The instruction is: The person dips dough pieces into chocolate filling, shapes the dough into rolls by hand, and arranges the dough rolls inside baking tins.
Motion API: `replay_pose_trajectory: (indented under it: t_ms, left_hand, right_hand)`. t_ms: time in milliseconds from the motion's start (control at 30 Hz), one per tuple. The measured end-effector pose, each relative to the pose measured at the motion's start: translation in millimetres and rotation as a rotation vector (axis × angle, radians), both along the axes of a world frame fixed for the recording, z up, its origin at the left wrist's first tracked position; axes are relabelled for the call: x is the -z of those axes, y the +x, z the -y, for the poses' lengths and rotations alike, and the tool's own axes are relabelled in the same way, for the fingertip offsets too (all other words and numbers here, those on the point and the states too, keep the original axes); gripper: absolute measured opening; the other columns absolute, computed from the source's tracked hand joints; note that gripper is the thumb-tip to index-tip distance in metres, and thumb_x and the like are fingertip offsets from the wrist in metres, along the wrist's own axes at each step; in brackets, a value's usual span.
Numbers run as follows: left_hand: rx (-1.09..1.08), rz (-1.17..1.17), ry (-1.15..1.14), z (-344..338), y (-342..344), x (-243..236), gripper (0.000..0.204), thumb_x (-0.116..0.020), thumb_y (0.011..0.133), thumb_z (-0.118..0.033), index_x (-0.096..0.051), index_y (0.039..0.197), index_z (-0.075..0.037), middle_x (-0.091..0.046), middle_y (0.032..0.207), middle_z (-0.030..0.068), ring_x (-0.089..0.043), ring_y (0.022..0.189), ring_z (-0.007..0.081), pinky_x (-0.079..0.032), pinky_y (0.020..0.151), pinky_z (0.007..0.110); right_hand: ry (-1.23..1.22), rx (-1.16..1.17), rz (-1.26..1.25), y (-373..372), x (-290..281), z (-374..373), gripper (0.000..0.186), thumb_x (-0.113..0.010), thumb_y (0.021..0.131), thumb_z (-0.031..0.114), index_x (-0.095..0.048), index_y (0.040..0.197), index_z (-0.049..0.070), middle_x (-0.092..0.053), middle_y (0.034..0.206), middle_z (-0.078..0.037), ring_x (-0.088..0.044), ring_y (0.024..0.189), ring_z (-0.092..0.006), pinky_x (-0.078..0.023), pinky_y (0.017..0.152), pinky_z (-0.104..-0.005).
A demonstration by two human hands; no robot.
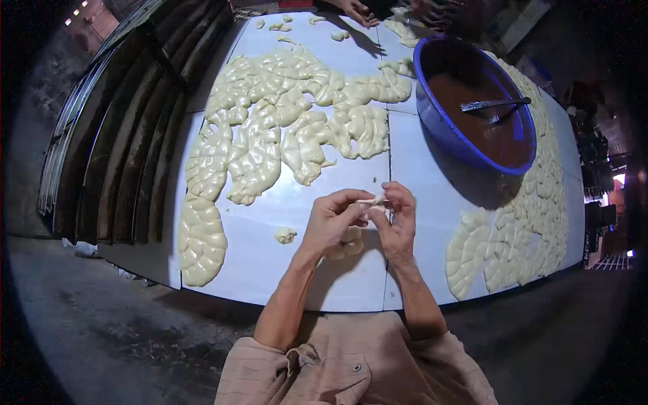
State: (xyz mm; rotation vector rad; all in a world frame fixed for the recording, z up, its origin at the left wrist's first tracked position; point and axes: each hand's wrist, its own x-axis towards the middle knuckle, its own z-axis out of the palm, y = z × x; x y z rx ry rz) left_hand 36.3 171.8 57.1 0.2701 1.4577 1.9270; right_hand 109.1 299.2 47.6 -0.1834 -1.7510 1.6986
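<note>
Both hands meet over the near middle of the white tabletop (263, 270). Between the fingertips they pinch a small pale piece of dough (365, 202). My left hand (331, 219) is closed, thumb and fingers on the dough's left end. Opposite it, my right hand (397, 226) is closed on the other end, thumb pressed inward. Partly hidden beneath my hands lies a dough lump (347, 244). A smaller dough ball (285, 235) rests left of my left wrist. Beyond spreads a wide patch of glossy, pale yellow dough pieces (256, 152), packed side by side.
A blue basin (432, 111) holding brown filling and a metal utensil (496, 104) stands at the right. More dough pieces (520, 236) cover the table's right side. Dark trays (125, 148) lean in a row at the left. Another person's hand (358, 12) shows at the far edge.
</note>
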Motion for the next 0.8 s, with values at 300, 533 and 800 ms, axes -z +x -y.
replay_pose_trajectory:
  t_ms: [300, 533, 800]
  left_hand:
    - [0.089, -0.066, -0.196, -8.4, 22.3, -7.6, 0.025, -0.063, 0.095, -0.014, -0.068, 0.113, 0.003, -0.071, 0.099, 0.0058, -0.065, 0.085, 0.0104, -0.054, 0.074, 0.026]
    - [-0.066, -0.287, -0.278, 1.6, 30.5, -6.6, 0.034, -0.059, 0.099, -0.025, -0.063, 0.124, -0.003, -0.073, 0.091, 0.0127, -0.070, 0.079, 0.0174, -0.052, 0.067, 0.027]
    - [0.229, -0.888, -0.646, 33.6, 15.1, 13.4, 0.024, -0.065, 0.087, -0.022, -0.071, 0.099, -0.002, -0.070, 0.098, 0.0152, -0.064, 0.087, 0.0367, -0.049, 0.079, 0.043]
  right_hand:
    - [0.414, 0.007, 0.254, 19.0, 23.5, -31.7, 0.027, -0.076, 0.084, 0.012, -0.061, 0.105, 0.003, -0.063, 0.097, -0.010, -0.061, 0.078, -0.0180, -0.052, 0.069, -0.0304]
    - [0.172, -0.275, 0.365, 51.5, -12.8, -37.1, 0.029, -0.071, 0.089, 0.009, -0.062, 0.115, 0.001, -0.063, 0.112, -0.011, -0.065, 0.092, -0.0160, -0.056, 0.072, -0.0254]
    - [0.232, -0.485, 0.792, 51.6, 12.8, -48.9, 0.025, -0.064, 0.093, 0.019, -0.066, 0.108, 0.000, -0.067, 0.098, -0.009, -0.066, 0.088, -0.0201, -0.052, 0.078, -0.0334]
